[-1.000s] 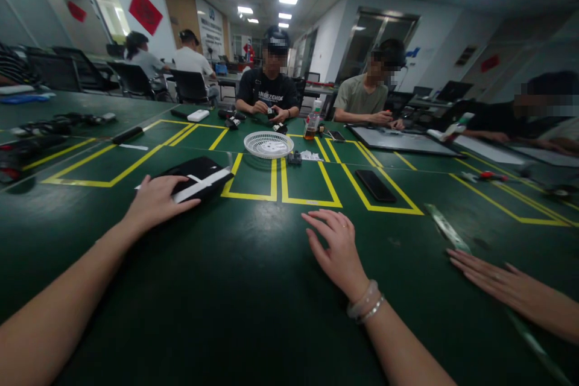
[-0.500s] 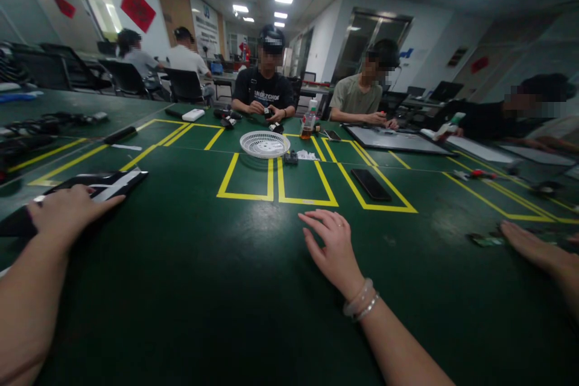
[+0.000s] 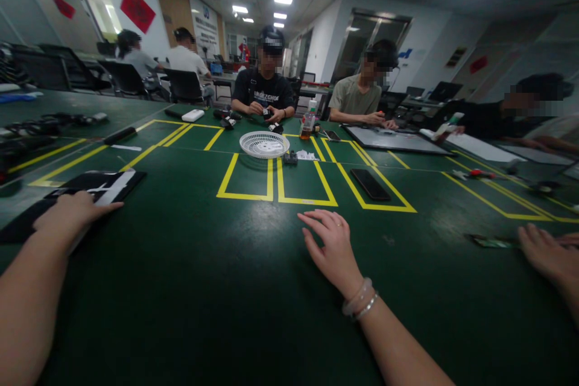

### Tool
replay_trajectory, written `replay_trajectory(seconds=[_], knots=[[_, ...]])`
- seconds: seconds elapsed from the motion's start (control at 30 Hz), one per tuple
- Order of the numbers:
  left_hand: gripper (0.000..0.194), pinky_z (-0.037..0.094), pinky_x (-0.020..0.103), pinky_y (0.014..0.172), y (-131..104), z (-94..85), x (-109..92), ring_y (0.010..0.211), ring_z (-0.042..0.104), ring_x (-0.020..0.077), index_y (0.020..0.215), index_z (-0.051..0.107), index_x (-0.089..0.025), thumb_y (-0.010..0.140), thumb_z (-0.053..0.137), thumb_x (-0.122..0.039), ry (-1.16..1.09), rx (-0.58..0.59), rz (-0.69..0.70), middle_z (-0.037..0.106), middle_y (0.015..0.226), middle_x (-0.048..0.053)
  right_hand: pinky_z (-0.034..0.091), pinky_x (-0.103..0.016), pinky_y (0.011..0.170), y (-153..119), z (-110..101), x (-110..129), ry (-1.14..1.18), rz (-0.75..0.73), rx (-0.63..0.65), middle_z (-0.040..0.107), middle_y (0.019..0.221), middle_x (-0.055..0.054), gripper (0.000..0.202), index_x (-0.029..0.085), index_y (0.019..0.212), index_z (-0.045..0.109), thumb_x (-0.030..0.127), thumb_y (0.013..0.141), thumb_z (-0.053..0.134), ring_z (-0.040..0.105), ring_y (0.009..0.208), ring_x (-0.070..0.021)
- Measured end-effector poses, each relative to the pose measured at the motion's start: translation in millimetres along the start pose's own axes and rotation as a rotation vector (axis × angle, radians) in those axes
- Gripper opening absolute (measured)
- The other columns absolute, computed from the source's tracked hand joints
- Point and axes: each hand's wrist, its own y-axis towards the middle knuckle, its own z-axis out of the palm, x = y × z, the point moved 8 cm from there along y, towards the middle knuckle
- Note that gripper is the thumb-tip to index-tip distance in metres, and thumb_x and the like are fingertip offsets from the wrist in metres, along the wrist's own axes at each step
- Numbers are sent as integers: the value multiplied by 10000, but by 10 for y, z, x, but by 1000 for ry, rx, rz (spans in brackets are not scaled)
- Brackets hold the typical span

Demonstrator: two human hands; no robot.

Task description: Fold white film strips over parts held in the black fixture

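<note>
Tangled cables: black tangled cables (image 3: 54, 125) lie at the left edge of the frame, above the hand there.
Black item: a flat black item with a white strip across its upper face (image 3: 29, 216) lies on the dark green table (image 3: 217, 295), left of the frame.
Left hand: the left hand (image 3: 75, 214) rests on the black item, thumb stretched toward the right; its fingertips are hard to make out, so I cannot tell whether it grips.
Basket: a round white slatted plastic basket (image 3: 245, 145) sits just above the frame's middle.
Right hand: the right hand (image 3: 329, 247), right of centre, is loosely spread with fingers slightly curved and has hold of nothing.
Bracelets: two pale bracelets (image 3: 359, 298) circle its wrist.
Phone: a black rectangular phone (image 3: 370, 184) lies above that hand, inside a yellow tape outline (image 3: 389, 208).
Right edge: another person's hand (image 3: 545, 253) is beside a thin greenish strip (image 3: 491, 241).
</note>
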Motion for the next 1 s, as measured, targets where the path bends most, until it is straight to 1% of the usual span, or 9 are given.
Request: replay_trajectory(seconds=[0.1,0.2,0.33,0.43,0.5,0.63,0.73,0.87,1.0], knots=[[741,527,509,680,-171,-61,-53,938,579,417,1129,574,-23,820,449,-684,43,68,-163,566,1125,268,336,-522,1040,1,-10,5,5,1,-9,674,1179,-60,306,291,1213,642,248,942,507,562,1161,-266],[597,506,546,754,-329,-193,-303,992,571,420,1156,578,-14,883,435,-526,92,19,-108,558,1165,262,334,-519,1044,-3,-5,2,1,2,-11,675,1180,-59,306,288,1216,640,248,942,511,561,1164,-264],[574,449,601,851,-479,-349,-719,1140,489,454,1364,467,-31,973,343,-432,179,-136,60,429,1339,272,334,-500,1057,-5,8,3,-2,1,-9,670,1188,-56,313,278,1233,627,249,941,518,563,1165,-252],[558,485,501,845,-627,-335,-1194,1130,514,403,1437,416,-90,1009,291,-425,164,-184,309,410,1383,213,343,-495,1058,-2,-1,31,8,-18,-16,661,1196,-66,345,267,1277,592,237,942,512,567,1164,-248],[540,505,420,824,-825,-275,-1599,1088,550,342,1439,423,-129,1005,316,-431,63,-178,558,459,1354,161,353,-493,1059,-2,-10,70,21,-43,-12,653,1212,-75,367,262,1300,567,229,938,516,564,1175,-249],[469,507,351,866,-1427,-97,-2310,1057,583,273,1397,485,-204,983,415,-413,-146,-79,983,534,1287,101,353,-504,1070,-16,6,219,57,-136,53,626,1275,-70,192,266,1093,630,247,908,583,520,1250,-263],[387,500,332,879,-1897,33,-2652,1082,583,250,1366,530,-256,996,429,-312,-171,-11,1194,551,1274,83,327,-529,1091,-40,90,322,54,-180,170,591,1353,-61,107,249,942,612,294,864,669,448,1332,-287],[344,497,340,832,-2282,69,-2829,1020,603,241,1322,576,-271,1002,448,-259,-172,-43,1360,587,1205,86,261,-551,1125,-79,207,366,75,-197,299,684,1188,-22,69,254,892,588,240,879,654,523,1266,-250],[339,476,388,902,-2182,51,-2786,1080,579,261,1314,588,-255,1005,456,-291,-121,-87,1359,589,1237,93,263,-544,1126,-76,208,268,158,-141,288,704,1077,-10,83,259,950,592,210,894,627,629,1081,-208]])
